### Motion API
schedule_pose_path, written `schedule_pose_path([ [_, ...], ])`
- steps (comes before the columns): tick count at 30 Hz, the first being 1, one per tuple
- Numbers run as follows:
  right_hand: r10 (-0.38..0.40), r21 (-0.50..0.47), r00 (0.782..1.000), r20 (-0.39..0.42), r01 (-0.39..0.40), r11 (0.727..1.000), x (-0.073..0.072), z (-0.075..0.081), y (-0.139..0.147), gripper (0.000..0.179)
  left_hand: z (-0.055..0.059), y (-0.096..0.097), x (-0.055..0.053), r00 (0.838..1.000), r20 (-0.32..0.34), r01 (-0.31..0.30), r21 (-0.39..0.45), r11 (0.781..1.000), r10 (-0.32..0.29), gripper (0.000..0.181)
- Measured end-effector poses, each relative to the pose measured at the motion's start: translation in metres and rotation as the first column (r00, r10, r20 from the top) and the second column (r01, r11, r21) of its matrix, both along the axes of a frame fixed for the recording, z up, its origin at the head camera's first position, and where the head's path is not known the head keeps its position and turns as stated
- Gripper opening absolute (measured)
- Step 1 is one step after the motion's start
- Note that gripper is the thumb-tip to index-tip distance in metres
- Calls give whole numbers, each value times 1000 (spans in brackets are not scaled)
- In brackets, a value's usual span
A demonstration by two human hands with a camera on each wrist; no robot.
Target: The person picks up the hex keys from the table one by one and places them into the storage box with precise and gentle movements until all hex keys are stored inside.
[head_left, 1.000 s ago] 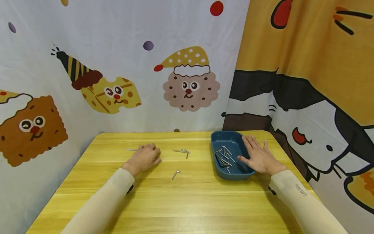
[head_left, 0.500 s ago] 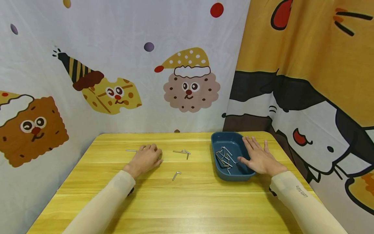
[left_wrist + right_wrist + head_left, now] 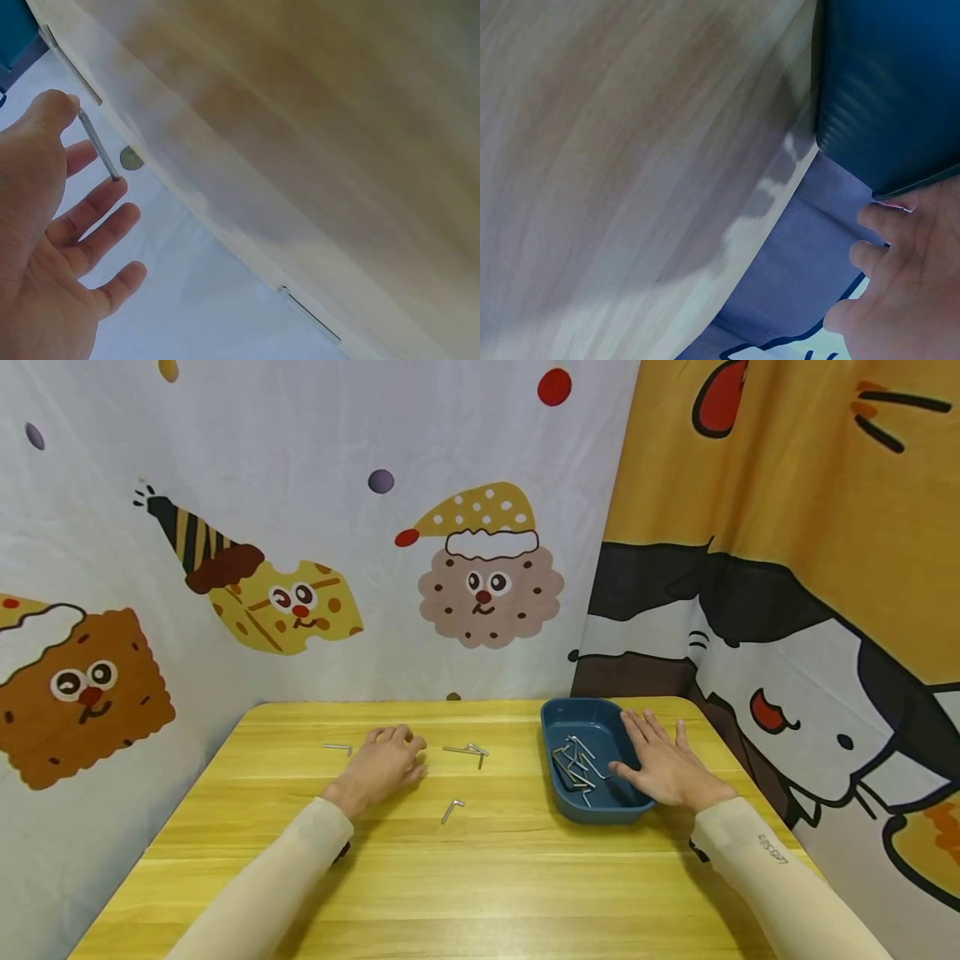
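Observation:
In the left wrist view, an L-shaped metal hex key (image 3: 97,144) spans from the thumb tip to a fingertip of my left hand (image 3: 381,766), which pinches it above the table. From the head view that hex key is hidden by the hand. My right hand (image 3: 670,768) rests on the right rim of a blue plastic bin (image 3: 600,815), fingers straight, thumb reaching over the inside. Several hex keys (image 3: 577,764) lie heaped in the bin's left part.
Between left hand and bin, two overlapping hex keys (image 3: 467,750) lie on the wooden table (image 3: 480,877). Nearer the person lies a short hex key (image 3: 452,810). Left of the left hand is another hex key (image 3: 336,747). A cartoon-printed curtain (image 3: 315,460) hangs behind the table.
My left hand has shifted slightly right, and the bent end of the hex key at far left now shows. The right hand and the bin have stayed put.

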State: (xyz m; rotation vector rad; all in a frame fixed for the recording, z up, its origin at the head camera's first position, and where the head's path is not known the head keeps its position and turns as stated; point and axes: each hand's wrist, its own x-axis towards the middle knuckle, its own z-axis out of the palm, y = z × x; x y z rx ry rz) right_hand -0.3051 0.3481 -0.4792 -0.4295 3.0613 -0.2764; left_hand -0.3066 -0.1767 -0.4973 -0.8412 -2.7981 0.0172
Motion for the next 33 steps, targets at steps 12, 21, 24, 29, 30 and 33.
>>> schedule_pose_path([
  [12,7,-13,1000,9,-6,1000,1,1,-1,104,7,19,0,1000,-6,8,27,1000,-7,43],
  [21,18,-24,1000,13,-18,1000,2,2,0,99,11,33,-4,1000,-16,26,32,999,-26,41],
  [24,16,-33,1000,19,-15,999,1,3,0,100,14,38,-6,999,-24,37,39,999,-37,41],
  [29,10,-35,1000,20,-10,999,0,2,1,102,18,47,-5,999,-23,49,51,997,-48,42],
  [30,10,-31,1000,19,-9,999,0,1,1,101,18,49,-5,999,-21,50,54,997,-49,42],
  [33,8,-25,1000,13,-8,1000,-1,-1,2,101,19,54,-5,998,-16,57,57,997,-56,42],
])
